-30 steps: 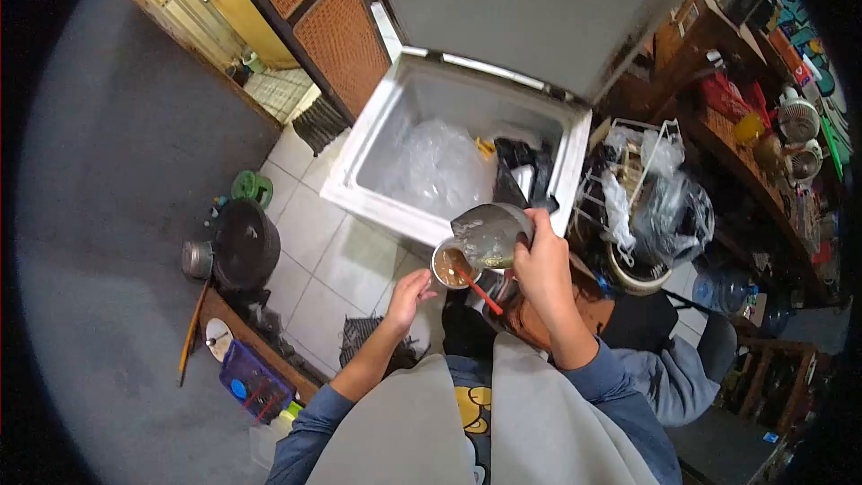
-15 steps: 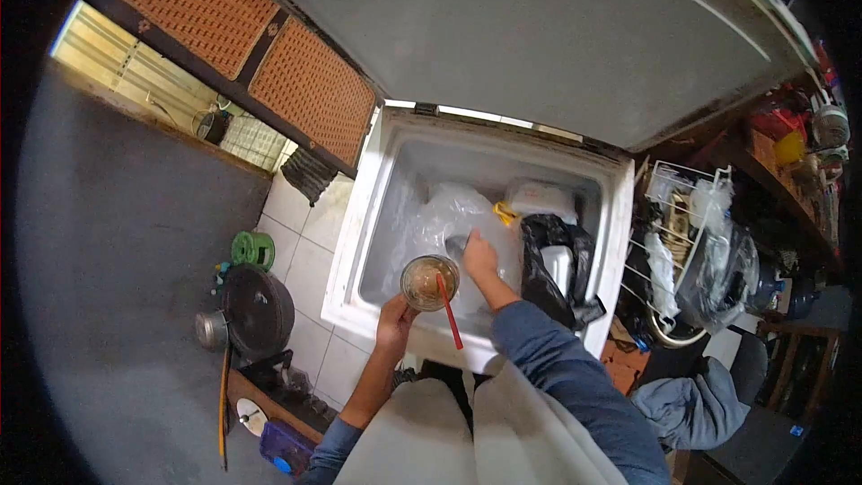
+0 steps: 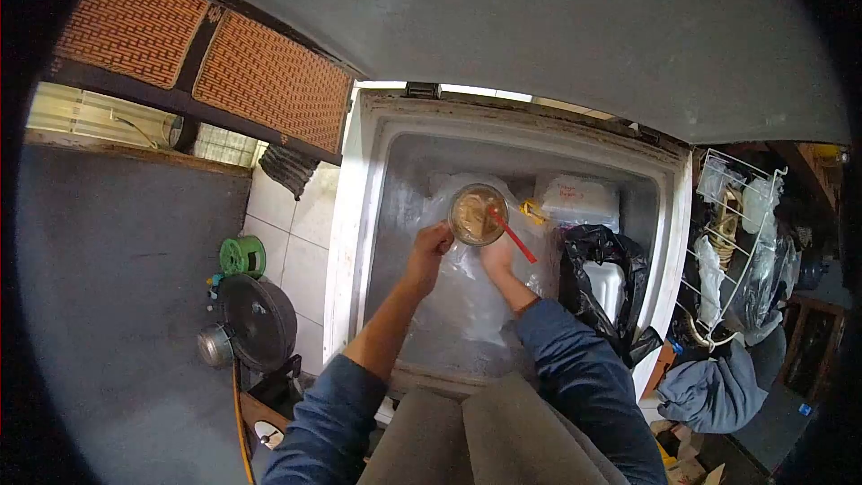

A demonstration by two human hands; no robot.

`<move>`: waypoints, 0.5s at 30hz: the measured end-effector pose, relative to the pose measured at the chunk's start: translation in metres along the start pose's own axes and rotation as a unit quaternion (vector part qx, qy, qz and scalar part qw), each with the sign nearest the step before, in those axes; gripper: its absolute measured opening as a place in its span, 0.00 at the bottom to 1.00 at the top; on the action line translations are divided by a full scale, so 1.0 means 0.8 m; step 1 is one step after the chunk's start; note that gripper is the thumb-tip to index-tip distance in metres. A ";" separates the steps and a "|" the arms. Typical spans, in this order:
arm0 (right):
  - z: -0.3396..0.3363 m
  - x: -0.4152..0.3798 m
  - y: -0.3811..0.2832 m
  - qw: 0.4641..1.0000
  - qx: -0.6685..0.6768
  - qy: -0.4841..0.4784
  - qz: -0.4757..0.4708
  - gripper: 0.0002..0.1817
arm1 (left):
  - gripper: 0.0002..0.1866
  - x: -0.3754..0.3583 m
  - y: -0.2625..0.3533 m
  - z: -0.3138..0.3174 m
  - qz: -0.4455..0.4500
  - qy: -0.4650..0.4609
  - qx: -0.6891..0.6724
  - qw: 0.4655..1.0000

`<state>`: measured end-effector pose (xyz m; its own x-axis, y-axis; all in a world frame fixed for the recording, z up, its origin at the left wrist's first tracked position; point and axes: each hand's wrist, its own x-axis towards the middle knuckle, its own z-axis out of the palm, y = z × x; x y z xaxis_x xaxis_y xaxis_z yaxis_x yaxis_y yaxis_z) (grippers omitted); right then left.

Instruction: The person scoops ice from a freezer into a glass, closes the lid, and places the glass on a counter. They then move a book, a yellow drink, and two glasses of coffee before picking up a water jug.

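My left hand (image 3: 434, 247) is closed on the side of a glass mug (image 3: 455, 232) with a brown drink in it. A red straw (image 3: 515, 237) leans out of the drink to the right. Just under the mug, my right hand (image 3: 497, 260) reaches down into the open chest freezer (image 3: 346, 242); the mug covers its fingers, and what they hold does not show. Beneath both hands lies a large clear plastic bag (image 3: 462, 292) of whitish contents, perhaps ice. A yellow tie (image 3: 532, 211) sits to its right.
In the freezer's right side are a white package (image 3: 582, 200) with red writing and a black plastic bag (image 3: 603, 251) around a pale container. The raised lid (image 3: 539, 27) stands behind. A wire rack (image 3: 732, 242) is at right, a dark wok (image 3: 259, 323) at left.
My left hand has carried the mug forward, over the freezer's middle. The grey metal utensil seen at my right hand is now out of sight, and that hand's fingers are hidden behind the mug.
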<state>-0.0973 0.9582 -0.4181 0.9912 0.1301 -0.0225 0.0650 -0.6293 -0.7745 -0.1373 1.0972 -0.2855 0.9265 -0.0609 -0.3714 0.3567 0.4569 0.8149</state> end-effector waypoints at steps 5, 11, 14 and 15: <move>-0.044 0.023 -0.021 0.976 -0.166 -0.087 0.107 0.13 | 0.12 -0.025 0.059 0.037 0.076 0.192 0.114 0.972; -0.017 0.013 -0.027 0.944 -0.215 -0.250 -0.013 0.14 | 0.10 -0.070 0.032 0.000 0.097 0.195 0.153 0.964; -0.009 0.009 -0.023 0.968 -0.183 -0.160 -0.058 0.14 | 0.16 -0.092 0.035 0.000 0.028 0.164 -0.095 0.982; -0.014 0.008 -0.028 0.974 -0.137 -0.181 -0.018 0.15 | 0.16 -0.097 0.035 0.001 0.025 0.164 -0.096 0.981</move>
<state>-0.0912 0.9650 -0.3938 0.8859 0.3855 -0.2581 0.1758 -0.7937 -0.5823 -0.1993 1.1138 -0.2332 0.8424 0.2395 -0.4827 0.2540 0.6135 0.7477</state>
